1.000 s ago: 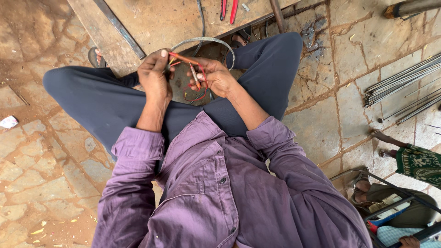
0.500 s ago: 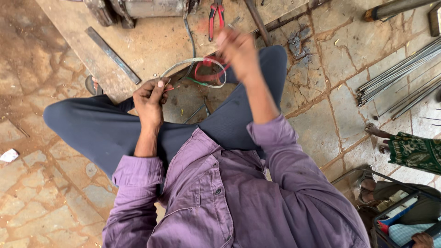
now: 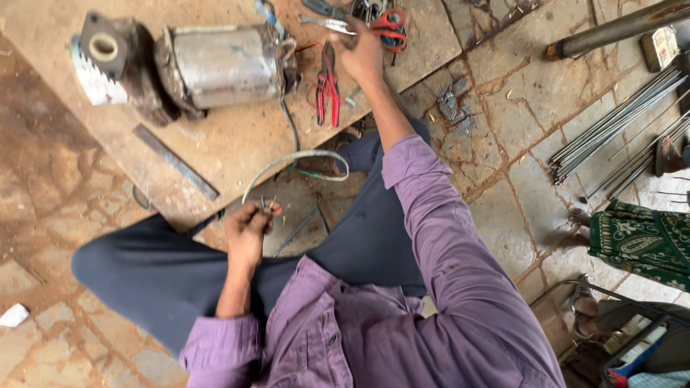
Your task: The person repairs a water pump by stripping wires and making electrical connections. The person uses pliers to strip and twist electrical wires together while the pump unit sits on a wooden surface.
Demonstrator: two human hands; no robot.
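I sit on the stone floor with my legs spread, wearing a purple shirt. My left hand (image 3: 248, 230) pinches the end of a grey cable (image 3: 302, 156), with bare wire tips sticking out above the fingers. The cable loops up to an old metal motor (image 3: 215, 65) on a wooden board (image 3: 237, 144). My right hand (image 3: 361, 54) is stretched out over a pile of tools at the board's far edge. Its fingers curl among red-handled scissors (image 3: 390, 25) and a metal tool (image 3: 327, 23). Whether it grips one is hidden. Red-handled pliers (image 3: 328, 85) lie just left of my wrist.
A flat metal bar (image 3: 176, 162) lies on the board's near left part. Thin steel rods (image 3: 618, 133) lie on the floor at right, with a pipe (image 3: 611, 32) above them. A person's foot and green patterned cloth (image 3: 640, 241) are at the right edge.
My right hand let go of the cable ends in my lap and reached forward to the tools on the board. The view tilted forward, bringing the motor into sight. My left hand kept the cable.
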